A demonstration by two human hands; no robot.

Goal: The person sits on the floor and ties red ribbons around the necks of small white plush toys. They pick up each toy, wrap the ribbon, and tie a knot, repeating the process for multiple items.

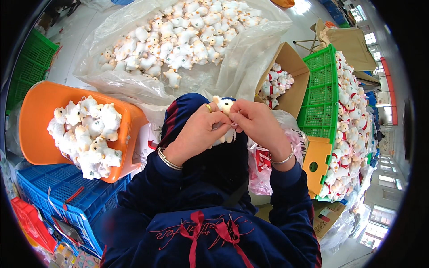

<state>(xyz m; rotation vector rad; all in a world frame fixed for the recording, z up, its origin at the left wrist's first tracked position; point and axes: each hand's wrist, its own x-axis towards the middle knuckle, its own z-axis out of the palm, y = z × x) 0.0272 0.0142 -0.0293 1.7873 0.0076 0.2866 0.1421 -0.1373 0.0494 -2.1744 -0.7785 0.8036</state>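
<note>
A small white plush toy (pixel 224 105) with a cream head and dark eyes sits above my lap, between both hands. My left hand (pixel 201 131) is closed, its thumb and fingertips pinched at the toy's neck. From the other side my right hand (pixel 258 123) pinches at the same spot, thumb against forefinger. A bit of pink (pixel 234 125), perhaps ribbon, shows between the fingertips, too small to make out fully. The toy's lower body is partly hidden by the hands.
On the left, an orange plastic chair (pixel 33 129) holds several white plush toys beside a blue crate (pixel 58 176). Ahead, a clear plastic sheet (pixel 116 82) bears a heap of them. To the right stand a cardboard box (pixel 292 67) and a green crate (pixel 318 98) with red-collared toys.
</note>
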